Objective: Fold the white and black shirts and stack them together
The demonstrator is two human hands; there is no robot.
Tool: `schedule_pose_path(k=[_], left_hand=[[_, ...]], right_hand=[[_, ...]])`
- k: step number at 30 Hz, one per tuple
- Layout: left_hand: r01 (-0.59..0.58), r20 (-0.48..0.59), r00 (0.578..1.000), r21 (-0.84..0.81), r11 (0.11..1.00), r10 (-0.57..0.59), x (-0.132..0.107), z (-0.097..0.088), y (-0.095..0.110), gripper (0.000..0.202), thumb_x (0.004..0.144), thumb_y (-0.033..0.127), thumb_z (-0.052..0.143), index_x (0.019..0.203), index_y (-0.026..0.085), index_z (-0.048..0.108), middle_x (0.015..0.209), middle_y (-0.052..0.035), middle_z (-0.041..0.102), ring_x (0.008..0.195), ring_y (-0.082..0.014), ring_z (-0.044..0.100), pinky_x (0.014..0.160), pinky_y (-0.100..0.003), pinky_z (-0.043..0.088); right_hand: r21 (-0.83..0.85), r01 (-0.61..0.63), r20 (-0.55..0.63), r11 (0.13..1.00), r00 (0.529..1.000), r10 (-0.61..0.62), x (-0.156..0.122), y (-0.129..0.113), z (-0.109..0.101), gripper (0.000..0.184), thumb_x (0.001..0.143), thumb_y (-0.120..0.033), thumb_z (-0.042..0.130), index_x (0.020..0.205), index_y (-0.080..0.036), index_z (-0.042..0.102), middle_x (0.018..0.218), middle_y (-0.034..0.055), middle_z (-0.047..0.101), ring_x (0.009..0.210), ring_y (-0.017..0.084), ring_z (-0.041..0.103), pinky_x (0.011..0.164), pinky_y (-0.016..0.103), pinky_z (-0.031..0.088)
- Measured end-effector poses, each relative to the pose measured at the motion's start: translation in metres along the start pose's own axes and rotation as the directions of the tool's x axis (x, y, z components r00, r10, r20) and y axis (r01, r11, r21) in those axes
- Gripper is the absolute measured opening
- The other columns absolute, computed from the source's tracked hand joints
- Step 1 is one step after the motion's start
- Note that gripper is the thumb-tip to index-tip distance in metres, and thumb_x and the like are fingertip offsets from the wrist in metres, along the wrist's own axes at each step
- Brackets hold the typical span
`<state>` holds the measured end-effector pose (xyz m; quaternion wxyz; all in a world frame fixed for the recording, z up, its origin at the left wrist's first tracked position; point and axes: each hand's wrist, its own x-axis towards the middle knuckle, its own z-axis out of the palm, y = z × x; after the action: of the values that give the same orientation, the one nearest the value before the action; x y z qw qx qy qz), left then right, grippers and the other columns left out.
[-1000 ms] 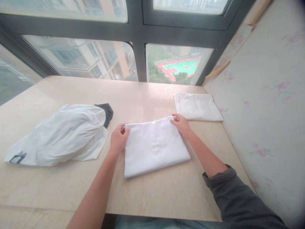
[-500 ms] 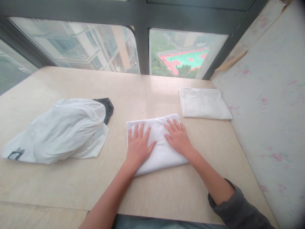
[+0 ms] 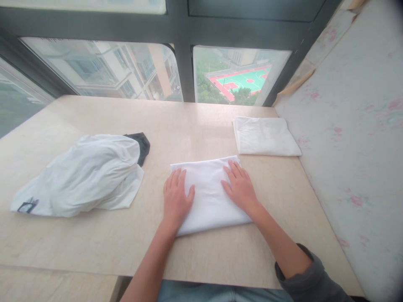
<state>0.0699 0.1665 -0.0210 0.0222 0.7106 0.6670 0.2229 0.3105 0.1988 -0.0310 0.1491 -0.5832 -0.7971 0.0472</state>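
A folded white cloth (image 3: 208, 191) lies in front of me on the light wooden table (image 3: 195, 121). My left hand (image 3: 175, 200) rests flat on its left edge, fingers stretched out and together. My right hand (image 3: 241, 187) lies flat on its right side, fingers spread. Neither hand grips anything. A second folded white cloth (image 3: 265, 136) lies at the back right, apart from both hands.
A loose heap of white garments (image 3: 85, 174) with a dark piece (image 3: 141, 144) under it lies on the left of the table. A floral-covered surface (image 3: 352, 126) borders the table on the right. Dark-framed windows (image 3: 182, 63) run behind.
A second ago both hands pinched the cloth's far corners. They then pressed flat on its middle, and have since slid apart toward the cloth's left and right sides.
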Motion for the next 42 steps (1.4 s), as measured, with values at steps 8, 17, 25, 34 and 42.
schedule_pose_path(k=[8,17,25,34,42], left_hand=[[0.351,0.118,0.936,-0.295,0.889,-0.331,-0.042,-0.024,0.014,0.063,0.088,0.044,0.053,0.144,0.018,0.041,0.142,-0.0187,0.052,0.125,-0.034,0.056,0.104,-0.055,0.047],[0.765,0.653,0.644,-0.554,0.33,-0.398,-0.028,-0.049,0.016,0.063,0.08,0.052,0.065,0.132,0.018,0.053,0.116,-0.0142,0.072,0.098,-0.0284,0.071,0.074,-0.035,0.058],[0.848,0.794,0.482,-0.529,-0.032,-0.371,-0.056,-0.067,0.024,0.056,0.078,0.05,0.071,0.124,0.021,0.062,0.111,-0.0105,0.074,0.097,-0.0315,0.072,0.071,-0.038,0.06],[0.743,0.525,0.669,-0.452,0.494,-0.526,-0.092,-0.055,0.029,0.058,0.067,0.064,0.073,0.112,0.029,0.065,0.114,-0.0057,0.073,0.107,-0.0327,0.068,0.081,-0.037,0.06],[0.592,0.508,0.806,-0.692,0.413,-0.303,-0.015,-0.026,0.076,0.056,0.08,0.058,0.066,0.124,0.024,0.059,0.121,-0.0099,0.07,0.108,-0.0308,0.068,0.077,-0.035,0.059]], right_hand=[[0.058,-0.197,-0.253,0.979,0.945,0.205,-0.063,0.017,-0.011,0.049,0.094,-0.034,0.048,0.138,-0.015,0.049,0.14,0.0206,0.052,0.13,0.033,0.048,0.104,0.052,0.043],[0.002,-0.641,0.078,0.768,0.765,0.639,-0.081,0.017,-0.05,0.033,0.092,-0.052,0.05,0.1,-0.022,0.063,0.091,0.0121,0.07,0.08,0.028,0.067,0.062,0.034,0.043],[0.149,-0.499,0.015,0.854,0.864,0.503,-0.111,0.007,-0.045,0.024,0.096,-0.039,0.04,0.096,-0.023,0.058,0.086,0.0076,0.07,0.077,0.025,0.068,0.063,0.032,0.045],[0.31,-0.499,0.039,0.81,0.857,0.513,-0.128,0.015,-0.043,0.03,0.099,-0.04,0.035,0.103,-0.023,0.059,0.086,0.0071,0.072,0.074,0.026,0.069,0.063,0.033,0.048],[0.243,-0.472,-0.145,0.847,0.846,0.513,-0.075,0.072,-0.086,0.032,0.096,-0.041,0.039,0.106,-0.021,0.062,0.101,0.0111,0.072,0.087,0.027,0.067,0.073,0.035,0.048]])
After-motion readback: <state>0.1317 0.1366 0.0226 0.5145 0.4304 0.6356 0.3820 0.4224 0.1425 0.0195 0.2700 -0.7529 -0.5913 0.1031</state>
